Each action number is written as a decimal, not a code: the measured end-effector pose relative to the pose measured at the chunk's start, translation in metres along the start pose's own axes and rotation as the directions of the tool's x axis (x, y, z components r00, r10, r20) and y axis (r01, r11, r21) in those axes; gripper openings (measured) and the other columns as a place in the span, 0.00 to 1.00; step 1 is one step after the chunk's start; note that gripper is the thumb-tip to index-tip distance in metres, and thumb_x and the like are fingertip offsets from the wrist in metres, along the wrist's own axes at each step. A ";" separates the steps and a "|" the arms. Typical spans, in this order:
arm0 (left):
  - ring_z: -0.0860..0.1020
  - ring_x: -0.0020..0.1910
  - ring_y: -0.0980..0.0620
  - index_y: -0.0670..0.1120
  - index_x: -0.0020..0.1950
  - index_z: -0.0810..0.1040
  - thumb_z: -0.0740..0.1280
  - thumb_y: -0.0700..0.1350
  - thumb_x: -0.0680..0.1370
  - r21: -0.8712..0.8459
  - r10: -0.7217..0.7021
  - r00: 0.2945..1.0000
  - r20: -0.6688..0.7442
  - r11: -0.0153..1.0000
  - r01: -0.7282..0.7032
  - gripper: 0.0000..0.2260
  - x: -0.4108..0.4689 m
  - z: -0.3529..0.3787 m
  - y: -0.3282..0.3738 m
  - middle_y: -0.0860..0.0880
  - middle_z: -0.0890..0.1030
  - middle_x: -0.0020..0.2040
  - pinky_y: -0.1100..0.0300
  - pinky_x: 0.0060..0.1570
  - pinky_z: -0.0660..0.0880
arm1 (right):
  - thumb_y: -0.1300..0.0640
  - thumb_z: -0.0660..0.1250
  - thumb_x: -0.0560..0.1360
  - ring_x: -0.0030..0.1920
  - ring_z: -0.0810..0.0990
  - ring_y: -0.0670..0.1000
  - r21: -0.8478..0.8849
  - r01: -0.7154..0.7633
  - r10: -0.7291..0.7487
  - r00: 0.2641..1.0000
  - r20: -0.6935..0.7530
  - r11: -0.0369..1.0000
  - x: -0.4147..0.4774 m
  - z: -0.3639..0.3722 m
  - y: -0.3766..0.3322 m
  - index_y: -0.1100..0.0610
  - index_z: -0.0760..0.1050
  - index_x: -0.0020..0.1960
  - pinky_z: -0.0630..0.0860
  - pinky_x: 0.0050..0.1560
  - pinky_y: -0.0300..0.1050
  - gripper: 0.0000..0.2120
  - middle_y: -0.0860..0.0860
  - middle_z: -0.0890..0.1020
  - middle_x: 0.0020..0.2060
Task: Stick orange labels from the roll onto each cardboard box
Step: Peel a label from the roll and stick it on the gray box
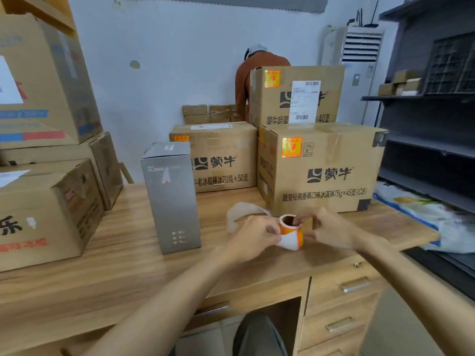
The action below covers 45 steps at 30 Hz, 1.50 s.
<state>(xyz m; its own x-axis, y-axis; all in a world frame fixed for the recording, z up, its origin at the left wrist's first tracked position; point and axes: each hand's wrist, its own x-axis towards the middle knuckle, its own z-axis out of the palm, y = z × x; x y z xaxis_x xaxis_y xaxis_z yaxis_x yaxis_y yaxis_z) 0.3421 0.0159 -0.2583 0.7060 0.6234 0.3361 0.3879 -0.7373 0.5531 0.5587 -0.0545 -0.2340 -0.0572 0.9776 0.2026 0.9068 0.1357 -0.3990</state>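
Note:
A small roll of orange labels (291,231) is held above the wooden desk (128,268), between both hands. My right hand (327,228) grips the roll from the right, with a finger at its brown core. My left hand (254,237) pinches the white backing paper at the roll's lower left. A loose tail of empty backing strip (240,211) curls away behind my left hand. Three cardboard boxes behind carry orange labels: the near right box (321,170), the box stacked on it (295,96) and the middle box (218,155).
A tall grey carton (171,196) stands left of my hands. More cardboard boxes (43,206) are stacked at the left. A person in a brown top (243,83) bends behind the boxes. Dark shelving (431,140) and a plastic bag (431,214) are at the right. Desk drawers (341,304) sit below.

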 end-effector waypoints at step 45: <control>0.76 0.28 0.61 0.44 0.49 0.82 0.67 0.40 0.81 -0.057 -0.119 0.992 0.045 0.991 0.122 0.04 0.003 -0.021 -0.021 0.51 0.79 0.39 0.65 0.29 0.74 | 0.48 0.68 0.78 0.49 0.79 0.53 -0.128 -0.005 -0.021 0.979 -0.201 0.992 0.003 0.038 -0.012 0.52 0.78 0.51 0.74 0.47 0.52 0.08 0.47 0.79 0.48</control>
<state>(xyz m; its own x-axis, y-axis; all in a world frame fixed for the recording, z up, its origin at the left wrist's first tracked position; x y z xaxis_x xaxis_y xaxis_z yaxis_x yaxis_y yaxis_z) 0.3239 0.0388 -0.2529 0.6804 0.6948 0.2333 0.4363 -0.6397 0.6328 0.5315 -0.0472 -0.2628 0.0085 0.9222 0.3865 0.9531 0.1094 -0.2820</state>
